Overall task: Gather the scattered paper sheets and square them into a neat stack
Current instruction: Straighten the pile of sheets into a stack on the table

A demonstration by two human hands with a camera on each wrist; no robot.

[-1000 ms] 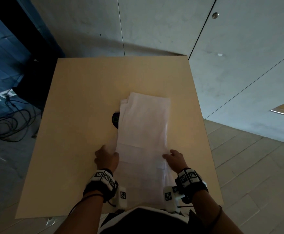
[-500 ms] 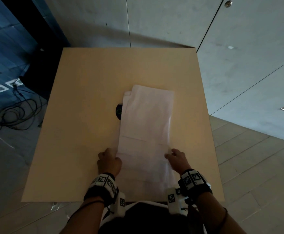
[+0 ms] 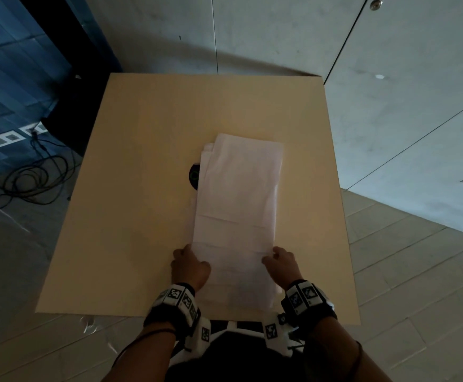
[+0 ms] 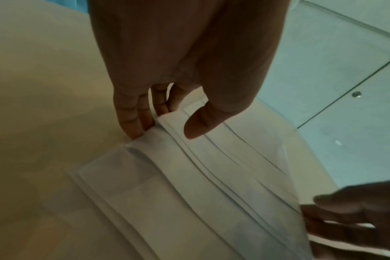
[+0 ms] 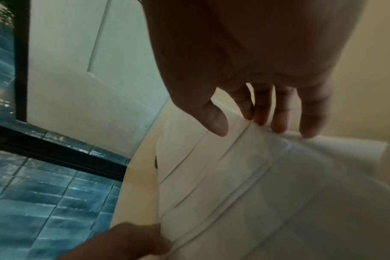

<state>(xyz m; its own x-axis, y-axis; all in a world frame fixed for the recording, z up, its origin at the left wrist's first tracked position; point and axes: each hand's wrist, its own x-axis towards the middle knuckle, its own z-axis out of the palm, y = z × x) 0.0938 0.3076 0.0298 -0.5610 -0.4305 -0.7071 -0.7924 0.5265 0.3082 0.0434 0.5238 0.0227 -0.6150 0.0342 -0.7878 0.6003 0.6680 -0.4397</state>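
Observation:
Several white paper sheets point(image 3: 238, 205) lie overlapped in a long pile on the tan table point(image 3: 142, 161), staggered at the far end and along the left side. My left hand point(image 3: 194, 257) holds the pile's left edge near the front. In the left wrist view its fingers point(image 4: 134, 121) tuck under the sheets point(image 4: 189, 184) and the thumb sits above them. My right hand point(image 3: 270, 257) holds the right edge. In the right wrist view its fingers point(image 5: 278, 116) lift the curled edge of the sheets point(image 5: 256, 184) with the thumb over the top.
A black round grommet point(image 3: 194, 176) in the tabletop shows half hidden under the pile's left edge. The table's front edge point(image 3: 114, 314) is close to my body. Cables point(image 3: 26, 175) lie on the floor to the left, and a grey wall stands behind the table.
Both hands have drawn slightly closer together at the pile's sides, and the sheets look a little narrower and more aligned. The head view has shifted.

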